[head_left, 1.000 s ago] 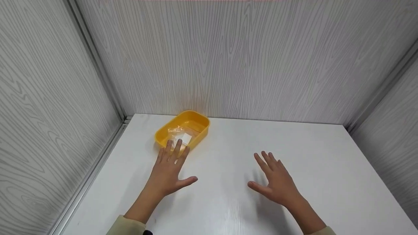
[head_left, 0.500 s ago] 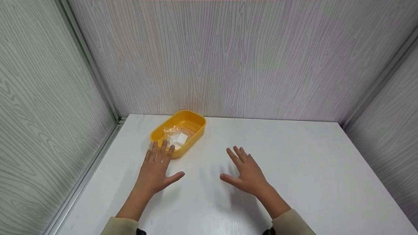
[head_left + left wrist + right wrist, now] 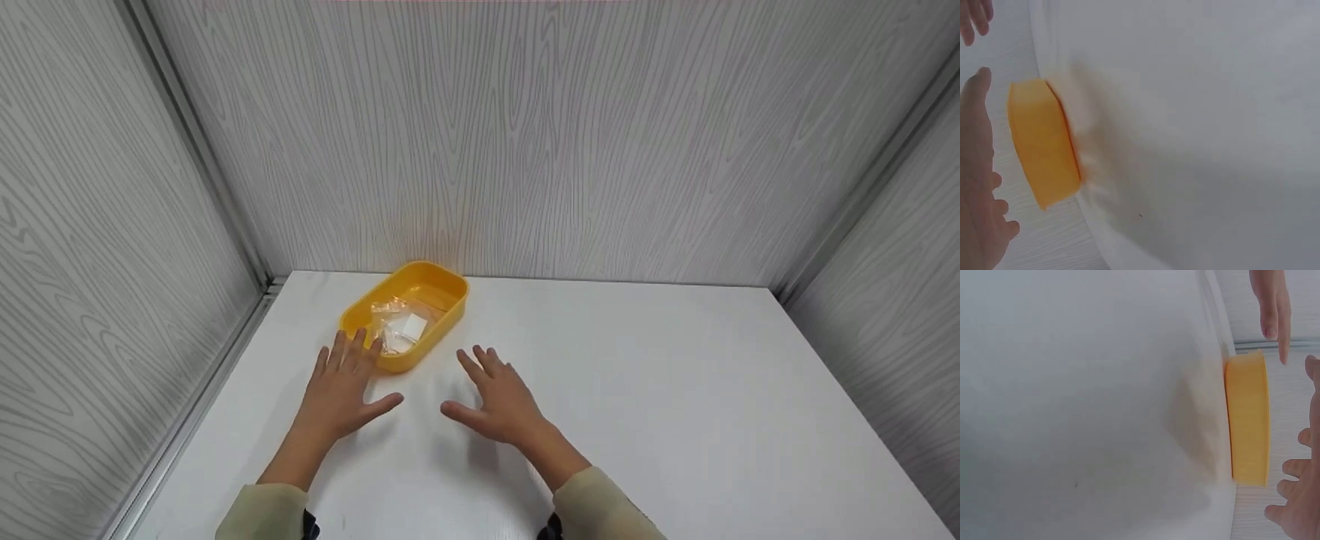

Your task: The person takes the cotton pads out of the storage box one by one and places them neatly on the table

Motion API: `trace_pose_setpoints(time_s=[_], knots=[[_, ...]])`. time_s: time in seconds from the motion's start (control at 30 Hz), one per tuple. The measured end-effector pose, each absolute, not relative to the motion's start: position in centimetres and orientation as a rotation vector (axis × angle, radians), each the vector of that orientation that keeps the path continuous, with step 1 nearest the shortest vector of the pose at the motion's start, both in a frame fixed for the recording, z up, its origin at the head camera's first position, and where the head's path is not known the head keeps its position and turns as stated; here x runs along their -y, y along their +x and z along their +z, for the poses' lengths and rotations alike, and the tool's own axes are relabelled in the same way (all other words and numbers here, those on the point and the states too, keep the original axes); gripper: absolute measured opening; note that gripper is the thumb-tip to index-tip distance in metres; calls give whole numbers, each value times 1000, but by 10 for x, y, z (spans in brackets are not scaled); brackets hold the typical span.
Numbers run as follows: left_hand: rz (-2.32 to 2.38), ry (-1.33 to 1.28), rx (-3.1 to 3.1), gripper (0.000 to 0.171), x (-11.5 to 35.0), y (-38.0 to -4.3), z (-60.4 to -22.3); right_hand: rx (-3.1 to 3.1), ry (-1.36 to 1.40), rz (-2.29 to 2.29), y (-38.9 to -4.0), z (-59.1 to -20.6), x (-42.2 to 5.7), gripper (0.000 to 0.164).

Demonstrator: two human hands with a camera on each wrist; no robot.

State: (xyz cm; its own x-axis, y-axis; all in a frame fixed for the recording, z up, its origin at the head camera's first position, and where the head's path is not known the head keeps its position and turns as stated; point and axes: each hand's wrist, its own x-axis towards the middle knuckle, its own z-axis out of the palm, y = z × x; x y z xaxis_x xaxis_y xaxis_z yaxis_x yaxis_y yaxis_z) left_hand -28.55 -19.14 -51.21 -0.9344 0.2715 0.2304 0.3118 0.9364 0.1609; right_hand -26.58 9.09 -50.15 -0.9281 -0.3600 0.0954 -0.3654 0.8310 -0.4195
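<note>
In the head view, a yellow rectangular bin [image 3: 448,319] sits at the back left of the white table. Inside it lies a clear plastic bag [image 3: 390,307] with a white rectangular piece [image 3: 414,326]. My left hand [image 3: 334,397] is held above the table with fingers spread, its fingertips overlapping the bin's near left corner. To the right of the bin and nearer to me, my right hand [image 3: 502,405] is also spread, palm down, with nothing in it. Both wrist views show the side of the bin beyond the hands, with the fingers apart from it.
A white wood-grain panel [image 3: 487,135] rises behind the table [image 3: 660,405], close to the bin's far end. Similar panels [image 3: 90,262] stand at the left and right sides, with metal framing [image 3: 199,150] in the corners.
My right hand has moved left toward the left hand and the bin. My left hand has shifted slightly left in view. The bin and bag stay where they were on the table.
</note>
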Motion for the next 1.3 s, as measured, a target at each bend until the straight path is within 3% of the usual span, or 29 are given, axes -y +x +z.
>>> trace_pose_setpoints(time_s=[0.7, 1.13, 1.3], knots=[[-289, -328, 2976, 111, 230, -317, -523, 3063, 691, 614, -280, -518, -15, 90], [-290, -374, 2956, 105, 219, -313, -539, 3012, 687, 511, -272, -531, 3, 93], [-311, -445, 2900, 89, 216, -308, -532, 2956, 569, 551, -277, -526, 5, 95]])
